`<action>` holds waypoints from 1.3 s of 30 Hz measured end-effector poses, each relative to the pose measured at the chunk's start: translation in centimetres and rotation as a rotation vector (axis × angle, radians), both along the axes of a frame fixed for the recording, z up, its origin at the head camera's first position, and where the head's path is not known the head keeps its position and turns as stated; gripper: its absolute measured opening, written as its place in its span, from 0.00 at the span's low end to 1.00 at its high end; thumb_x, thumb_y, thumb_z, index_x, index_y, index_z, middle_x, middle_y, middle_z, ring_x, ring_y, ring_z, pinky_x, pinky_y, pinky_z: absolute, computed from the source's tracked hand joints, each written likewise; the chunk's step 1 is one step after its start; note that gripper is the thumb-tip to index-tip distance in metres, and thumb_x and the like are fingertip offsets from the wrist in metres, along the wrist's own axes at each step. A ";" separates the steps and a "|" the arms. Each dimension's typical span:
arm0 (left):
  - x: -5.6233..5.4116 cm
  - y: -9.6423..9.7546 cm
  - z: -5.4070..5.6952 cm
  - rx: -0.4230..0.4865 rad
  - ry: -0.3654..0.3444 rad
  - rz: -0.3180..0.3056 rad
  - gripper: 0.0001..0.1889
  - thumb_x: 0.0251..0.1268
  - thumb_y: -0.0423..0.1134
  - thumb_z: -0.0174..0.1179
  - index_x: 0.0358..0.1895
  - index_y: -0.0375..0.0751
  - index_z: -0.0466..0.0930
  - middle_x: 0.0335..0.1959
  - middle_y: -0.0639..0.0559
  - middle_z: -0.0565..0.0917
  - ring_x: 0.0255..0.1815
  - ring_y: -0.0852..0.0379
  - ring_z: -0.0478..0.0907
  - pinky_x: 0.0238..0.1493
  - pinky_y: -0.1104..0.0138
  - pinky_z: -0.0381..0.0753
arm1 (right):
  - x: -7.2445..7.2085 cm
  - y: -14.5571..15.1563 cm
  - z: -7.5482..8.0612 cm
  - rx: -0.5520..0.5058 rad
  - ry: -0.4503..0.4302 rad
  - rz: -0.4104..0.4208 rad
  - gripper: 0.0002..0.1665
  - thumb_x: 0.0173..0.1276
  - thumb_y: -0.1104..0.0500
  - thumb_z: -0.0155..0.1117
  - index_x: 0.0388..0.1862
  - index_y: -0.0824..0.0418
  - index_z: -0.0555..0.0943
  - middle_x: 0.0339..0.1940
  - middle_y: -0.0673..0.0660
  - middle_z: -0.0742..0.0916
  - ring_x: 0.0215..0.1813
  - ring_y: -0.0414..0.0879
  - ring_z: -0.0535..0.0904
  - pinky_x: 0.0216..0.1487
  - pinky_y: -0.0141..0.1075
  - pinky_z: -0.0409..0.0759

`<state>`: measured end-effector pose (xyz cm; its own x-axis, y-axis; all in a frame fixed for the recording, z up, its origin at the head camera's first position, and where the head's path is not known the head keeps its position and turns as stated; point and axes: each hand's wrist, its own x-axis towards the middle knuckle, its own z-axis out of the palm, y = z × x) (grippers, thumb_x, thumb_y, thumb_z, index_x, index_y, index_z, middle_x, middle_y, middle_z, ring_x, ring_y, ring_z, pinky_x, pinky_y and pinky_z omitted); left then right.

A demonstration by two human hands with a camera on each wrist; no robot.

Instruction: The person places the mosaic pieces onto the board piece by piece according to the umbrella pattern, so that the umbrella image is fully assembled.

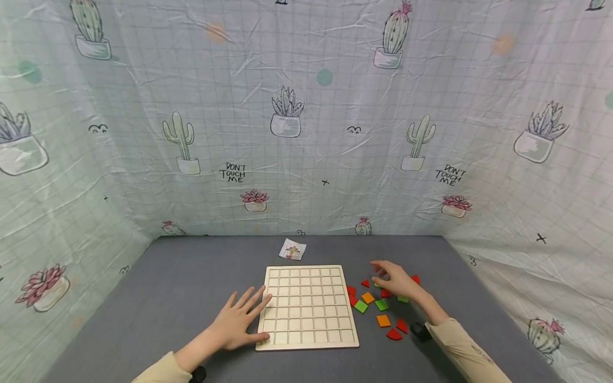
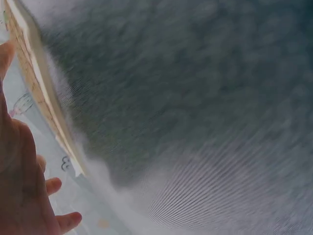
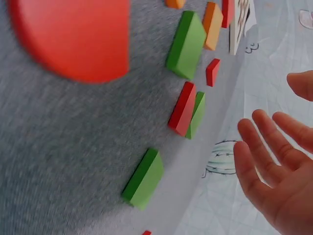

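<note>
A pale wooden grid board (image 1: 306, 306) with square cells lies flat on the table. My left hand (image 1: 234, 323) has its fingers spread, the fingertips at the board's left edge; the left wrist view shows the board (image 2: 44, 93) edge-on beside that hand (image 2: 22, 171). My right hand (image 1: 396, 279) hovers over the loose pieces to the right of the board, fingers loosely bent and holding nothing. Below the hand (image 3: 279, 171) in the right wrist view are a green square block (image 3: 144, 178), a red block (image 3: 182, 108) and a large red rounded piece (image 3: 73, 34).
More pieces lie right of the board, among them an orange square (image 1: 383, 321), a green square (image 1: 381, 305) and a red quarter-round (image 1: 394, 334). Behind the board is a small paper card (image 1: 292, 249) with a coloured grid picture. A cactus-print cloth (image 1: 306, 149) hangs around the grey table (image 1: 191, 282).
</note>
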<state>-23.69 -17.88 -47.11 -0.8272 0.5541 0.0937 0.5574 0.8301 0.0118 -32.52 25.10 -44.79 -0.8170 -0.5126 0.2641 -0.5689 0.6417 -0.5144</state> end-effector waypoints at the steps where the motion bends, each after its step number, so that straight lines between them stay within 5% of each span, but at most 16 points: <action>1: 0.0 0.0 -0.1 -0.001 -0.008 -0.002 0.42 0.54 0.70 0.42 0.69 0.49 0.52 0.71 0.45 0.53 0.68 0.40 0.53 0.60 0.40 0.51 | -0.2 -0.1 0.0 -0.001 -0.032 -0.023 0.28 0.64 0.51 0.55 0.58 0.67 0.69 0.43 0.64 0.79 0.40 0.49 0.76 0.35 0.39 0.75; 7: 0.0 0.1 -0.2 -0.017 -0.053 0.003 0.40 0.56 0.69 0.42 0.68 0.49 0.55 0.70 0.45 0.54 0.69 0.39 0.52 0.60 0.40 0.51 | -0.8 -0.6 0.3 0.007 -0.197 -0.151 0.24 0.65 0.56 0.55 0.56 0.68 0.70 0.42 0.61 0.81 0.38 0.48 0.77 0.34 0.35 0.74; 14: -0.2 0.1 0.0 -0.070 -0.105 0.032 0.42 0.54 0.72 0.40 0.68 0.50 0.54 0.70 0.47 0.55 0.69 0.39 0.51 0.60 0.41 0.51 | -1.5 -0.6 0.0 -0.055 -0.328 -0.182 0.21 0.64 0.58 0.55 0.52 0.70 0.73 0.32 0.61 0.83 0.28 0.49 0.77 0.25 0.36 0.72; 20: -0.1 0.0 -0.5 -0.066 -0.121 0.033 0.43 0.53 0.73 0.38 0.69 0.51 0.53 0.70 0.48 0.54 0.69 0.40 0.51 0.60 0.41 0.51 | -2.2 -0.3 -1.0 -0.099 -0.429 -0.155 0.18 0.61 0.61 0.57 0.47 0.71 0.76 0.31 0.60 0.83 0.28 0.46 0.77 0.27 0.37 0.73; 35: -0.3 0.0 -1.4 -0.076 -0.114 0.033 0.45 0.50 0.76 0.36 0.69 0.53 0.52 0.71 0.51 0.53 0.69 0.42 0.52 0.61 0.41 0.52 | -1.9 -1.6 -1.3 -0.045 -0.402 -0.194 0.13 0.50 0.66 0.66 0.36 0.69 0.78 0.24 0.55 0.84 0.24 0.43 0.77 0.28 0.35 0.75; 39: 0.0 0.2 -0.6 -0.074 -0.130 0.034 0.46 0.49 0.75 0.39 0.69 0.51 0.53 0.71 0.49 0.54 0.69 0.41 0.52 0.61 0.41 0.52 | -2.0 -1.7 -1.6 -0.046 -0.379 -0.191 0.12 0.49 0.67 0.65 0.34 0.68 0.78 0.23 0.55 0.83 0.23 0.43 0.76 0.26 0.35 0.73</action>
